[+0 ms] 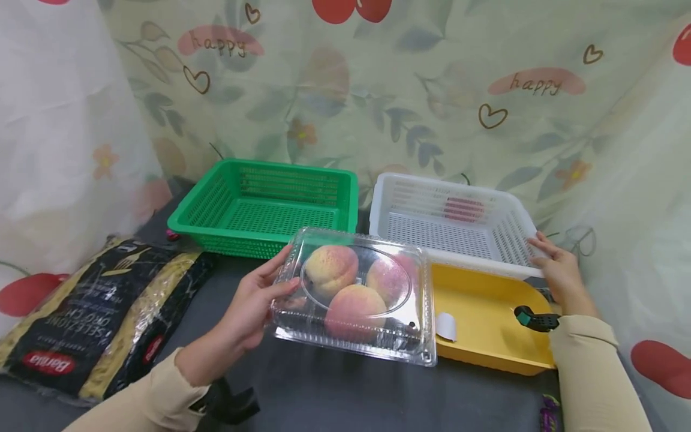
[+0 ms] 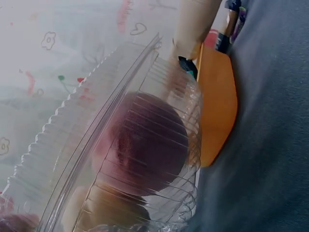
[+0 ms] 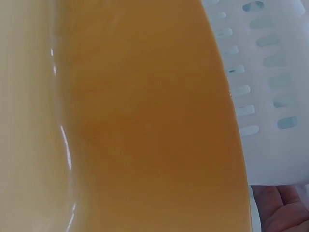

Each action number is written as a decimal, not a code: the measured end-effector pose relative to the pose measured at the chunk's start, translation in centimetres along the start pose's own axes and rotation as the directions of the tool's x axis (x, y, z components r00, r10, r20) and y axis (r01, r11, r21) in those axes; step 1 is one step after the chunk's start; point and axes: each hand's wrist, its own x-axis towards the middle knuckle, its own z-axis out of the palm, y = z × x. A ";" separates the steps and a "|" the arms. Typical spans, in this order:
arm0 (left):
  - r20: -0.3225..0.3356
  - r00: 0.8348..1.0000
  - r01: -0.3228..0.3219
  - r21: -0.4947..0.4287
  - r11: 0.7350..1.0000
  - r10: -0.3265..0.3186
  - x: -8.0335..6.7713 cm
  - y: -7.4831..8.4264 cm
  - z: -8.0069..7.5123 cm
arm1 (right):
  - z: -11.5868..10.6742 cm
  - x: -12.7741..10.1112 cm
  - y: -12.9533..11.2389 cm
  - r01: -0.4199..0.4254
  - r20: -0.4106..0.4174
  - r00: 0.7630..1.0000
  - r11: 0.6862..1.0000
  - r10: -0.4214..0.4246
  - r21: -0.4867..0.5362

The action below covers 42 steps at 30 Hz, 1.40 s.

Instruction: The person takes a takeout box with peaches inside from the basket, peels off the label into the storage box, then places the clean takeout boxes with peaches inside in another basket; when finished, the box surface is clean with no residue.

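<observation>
My left hand [image 1: 248, 309] grips the left side of a clear plastic clamshell box [image 1: 418, 300], thumb on the lid. Three pink-and-yellow peaches [image 1: 332, 269] lie inside it. The box is raised over the dark table and tilted; in the left wrist view one peach [image 2: 145, 145] shows through its ribbed wall. At the right, my right hand [image 1: 564, 273] holds the right end of a white slotted basket [image 1: 518, 210], fingers over its rim. In the right wrist view part of that hand [image 3: 282, 212] shows beneath the basket wall [image 3: 275, 154].
A yellow tray [image 1: 486, 312] with a white curled piece [image 1: 445, 327] at its left end sits before the white basket. Behind the box stands a green basket [image 1: 259, 234]. A Barilla pasta bag [image 1: 97, 318] lies left, a purple-wrapped candy [image 1: 549, 414] front right.
</observation>
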 end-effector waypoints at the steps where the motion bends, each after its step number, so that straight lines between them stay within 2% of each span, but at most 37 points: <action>1: -0.001 1.000 -0.002 -0.003 1.000 0.002 0.4 0.1 0.2 | 0.0 0.0 0.0 0.003 0.002 1.000 1.000 -0.003 0.000; 7: 0.008 1.000 0.013 -0.041 0.999 -0.013 2.3 0.5 1.6 | -0.2 -0.2 -0.3 0.000 -0.004 1.000 1.000 0.000 0.011; 12: 0.010 1.000 0.027 -0.081 0.996 -0.026 3.2 1.0 3.1 | -0.1 0.0 -0.2 -0.006 0.007 1.000 1.000 0.006 0.013; 20: 0.023 0.999 0.029 -0.206 0.978 -0.025 4.7 2.0 5.3 | -0.1 0.1 -0.2 -0.008 -0.003 1.000 1.000 0.008 0.018; 32: -0.021 1.000 -0.014 -0.365 0.931 0.006 9.5 3.1 9.4 | -0.2 0.2 -0.2 -0.014 -0.009 1.000 1.000 0.014 0.014; 38: -0.029 0.998 0.040 -0.415 0.909 -0.058 11.7 2.9 11.7 | 0.0 0.2 -0.4 -0.020 -0.021 1.000 0.999 0.021 0.030; 42: -0.050 0.996 0.043 -0.420 0.906 -0.071 13.2 2.8 13.1 | 0.1 0.3 -0.3 -0.021 -0.024 0.999 0.999 0.022 0.038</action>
